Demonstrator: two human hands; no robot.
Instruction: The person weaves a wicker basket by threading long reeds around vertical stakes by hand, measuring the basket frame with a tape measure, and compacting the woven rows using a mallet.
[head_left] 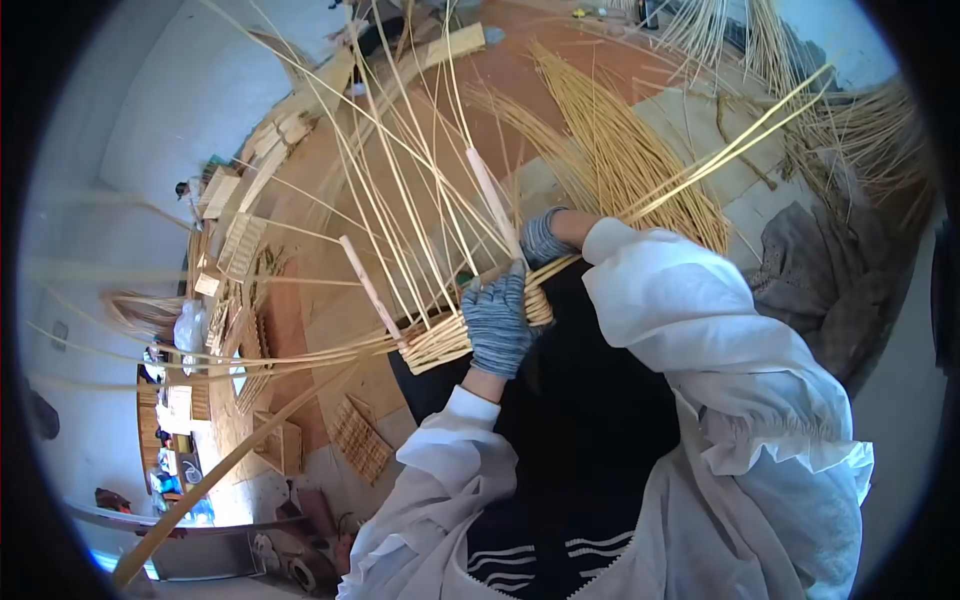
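Observation:
A small woven wicker panel (437,346) rests across my dark-clad lap, with thin upright rods (402,215) fanning away from it. Two thicker peeled sticks stand in its weave, one stick (368,285) at the left end and another stick (490,195) by my hands. My left hand (497,322), in a grey-blue striped knit glove, is closed over the woven edge. Behind the right-hand stick, my gloved right hand (543,236) is closed by a pair of pale willow rods (725,155) that stretch to the upper right. Its fingertips are partly hidden.
A large bundle of willow rods (630,145) lies on the floor ahead. More loose rods (860,130) are heaped at the upper right, near dark cloth (815,270). Woven pieces (360,440) and wooden frames (278,443) lie at left. Long rods extend leftward from the panel.

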